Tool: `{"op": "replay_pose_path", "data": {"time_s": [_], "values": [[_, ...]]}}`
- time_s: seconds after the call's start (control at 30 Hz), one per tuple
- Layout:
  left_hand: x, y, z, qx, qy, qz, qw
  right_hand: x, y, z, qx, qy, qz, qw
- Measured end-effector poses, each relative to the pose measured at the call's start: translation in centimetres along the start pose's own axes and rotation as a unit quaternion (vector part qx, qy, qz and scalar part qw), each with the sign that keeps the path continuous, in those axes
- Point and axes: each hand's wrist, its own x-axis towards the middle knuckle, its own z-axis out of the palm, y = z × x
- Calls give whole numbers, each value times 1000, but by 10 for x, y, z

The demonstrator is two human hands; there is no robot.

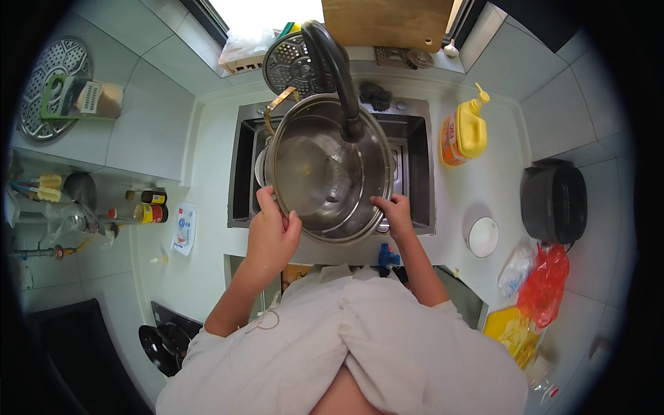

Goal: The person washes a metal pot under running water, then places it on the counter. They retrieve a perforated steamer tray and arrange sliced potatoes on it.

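Note:
Both of my hands grip a large stainless-steel pot [316, 192], tilted over the sink [423, 155]. My left hand [272, 225] pinches its rim at the near left. On the near right side, the thumb of my right hand [397, 212] lies over the rim, while the fingers below are partly hidden. A gold-coloured loop handle [280, 104] sticks out at the pot's far left. The dark faucet [340, 72] reaches over the pot, its spout above the inside. Water shows in the pot, rippled under the spout. A white rim of some vessel [260, 168] peeks out at the left.
Behind the sink stand a perforated steamer plate [295, 65] and a black scrubber [375, 96]. On the right counter are a yellow detergent jug [464, 132], a white round container [483, 237] and a red plastic bag [544, 285]. A wipes packet [184, 228] lies left.

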Motion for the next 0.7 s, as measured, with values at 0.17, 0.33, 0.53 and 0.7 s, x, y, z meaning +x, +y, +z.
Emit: {"op": "replay_pose_path", "data": {"time_s": [0.17, 0.33, 0.53, 0.7], "values": [[-3, -35, 26, -27, 65, 9, 997, 13, -12, -10, -14, 75, -125, 989], [2, -71, 52, -48, 84, 10, 995, 9, -34, -15, -60, 126, -218, 966], [12, -101, 91, -114, 99, 12, 988, -15, -69, -22, -196, 179, -303, 915], [38, -124, 146, -256, 77, -7, 964, -34, -101, -21, -266, 216, -391, 854]]}}
